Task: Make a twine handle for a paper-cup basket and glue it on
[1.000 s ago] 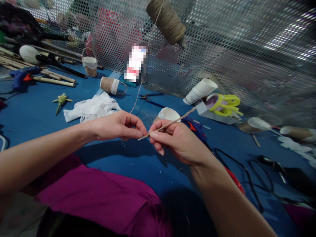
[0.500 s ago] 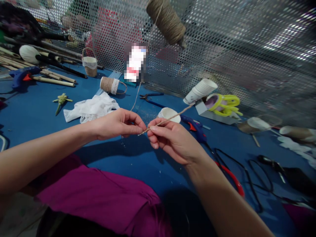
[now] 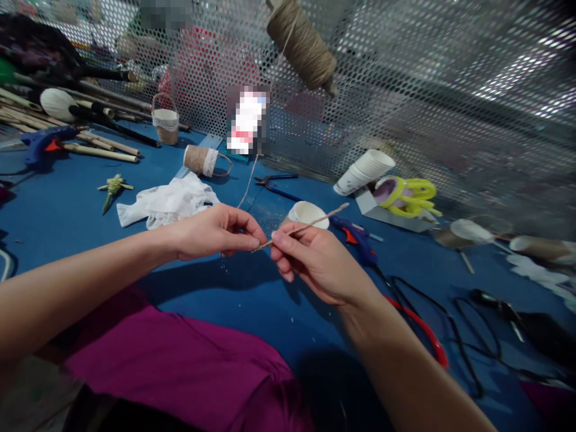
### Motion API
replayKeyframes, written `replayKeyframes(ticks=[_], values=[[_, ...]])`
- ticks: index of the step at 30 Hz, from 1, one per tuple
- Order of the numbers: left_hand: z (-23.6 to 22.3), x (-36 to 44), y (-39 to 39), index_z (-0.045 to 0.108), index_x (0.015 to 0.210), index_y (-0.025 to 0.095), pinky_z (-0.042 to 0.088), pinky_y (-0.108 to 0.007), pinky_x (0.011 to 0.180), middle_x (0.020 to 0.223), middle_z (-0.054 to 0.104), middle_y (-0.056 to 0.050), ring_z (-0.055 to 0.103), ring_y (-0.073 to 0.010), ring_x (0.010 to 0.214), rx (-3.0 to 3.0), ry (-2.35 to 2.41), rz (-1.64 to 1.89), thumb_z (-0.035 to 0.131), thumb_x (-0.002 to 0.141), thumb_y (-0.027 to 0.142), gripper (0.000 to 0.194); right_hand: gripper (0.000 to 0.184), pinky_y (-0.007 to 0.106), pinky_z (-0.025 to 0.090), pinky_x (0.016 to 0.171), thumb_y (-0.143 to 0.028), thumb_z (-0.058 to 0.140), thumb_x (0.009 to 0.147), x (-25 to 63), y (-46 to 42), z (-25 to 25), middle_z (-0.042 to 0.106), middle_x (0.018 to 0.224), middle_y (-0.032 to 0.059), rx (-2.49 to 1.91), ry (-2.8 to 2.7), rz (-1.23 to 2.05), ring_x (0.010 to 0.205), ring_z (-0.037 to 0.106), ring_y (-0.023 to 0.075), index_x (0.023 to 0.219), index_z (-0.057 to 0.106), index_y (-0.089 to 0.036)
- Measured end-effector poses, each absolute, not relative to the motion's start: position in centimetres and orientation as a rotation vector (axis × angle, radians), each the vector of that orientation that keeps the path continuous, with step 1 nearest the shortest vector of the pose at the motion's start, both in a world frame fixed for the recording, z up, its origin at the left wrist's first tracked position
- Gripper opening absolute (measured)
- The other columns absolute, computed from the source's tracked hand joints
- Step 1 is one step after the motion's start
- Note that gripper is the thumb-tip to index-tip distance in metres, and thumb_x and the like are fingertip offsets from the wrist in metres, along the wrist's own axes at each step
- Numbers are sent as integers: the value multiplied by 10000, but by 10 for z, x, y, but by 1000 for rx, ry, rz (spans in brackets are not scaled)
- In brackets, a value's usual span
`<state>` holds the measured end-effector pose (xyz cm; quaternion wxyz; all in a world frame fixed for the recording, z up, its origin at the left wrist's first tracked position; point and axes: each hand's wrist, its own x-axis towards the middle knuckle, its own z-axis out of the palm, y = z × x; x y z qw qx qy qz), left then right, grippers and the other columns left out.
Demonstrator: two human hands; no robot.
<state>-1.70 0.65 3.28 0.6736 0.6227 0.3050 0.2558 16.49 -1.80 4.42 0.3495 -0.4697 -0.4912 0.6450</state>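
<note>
Fingertips (image 3: 257, 242) apparently around twine (image 3: 315, 221).

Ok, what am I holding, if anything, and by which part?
A twisted twine: your left hand pinches it near its lower end, your right hand just beside that, with the upper end sticking out free.

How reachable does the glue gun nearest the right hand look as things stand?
Probably yes: the glue gun lies just beyond the right hand, with nothing visible standing between them. Its fingers are pinching the twine, though, so they would likely need to release that first.
</note>
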Motion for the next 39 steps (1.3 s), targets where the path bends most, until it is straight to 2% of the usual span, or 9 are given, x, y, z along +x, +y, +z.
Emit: replayKeyframes(ticks=[15,24,29,33,39], values=[[33,-20,7,623,825,123,324,-177,477,677,554,32,411,-44,523,1392,638,529,590,739,176,106,278,176,381,349,-337,747,626,170,-19,50,580,535,-39,-1169,-1311,1751,404,491,54,687,543,-159],[34,-20,7,618,812,113,330,-165,478,649,543,39,410,-39,531,1414,629,534,588,753,165,85,237,169,384,351,-297,733,655,172,-19,49,588,546,-32,-1139,-1297,1795,411,494,54,711,551,-155],[35,-20,6,617,790,114,326,-171,473,643,543,39,408,-41,525,1433,644,557,594,743,159,68,272,179,398,353,-338,746,632,171,-18,48,581,552,-36,-1168,-1356,1715,417,502,61,705,556,-157],[34,-19,6,616,794,115,320,-174,467,644,542,39,401,-38,512,1448,656,560,593,745,167,75,299,169,368,316,-382,740,624,170,-17,48,562,516,-42,-1227,-1392,1695,385,479,55,647,545,-157],[33,-20,7,612,797,113,300,-166,451,617,522,49,390,-35,503,1458,671,566,582,753,155,68,263,165,390,336,-329,747,614,170,-16,48,574,523,-37,-1210,-1314,1742,399,494,53,658,561,-148]])
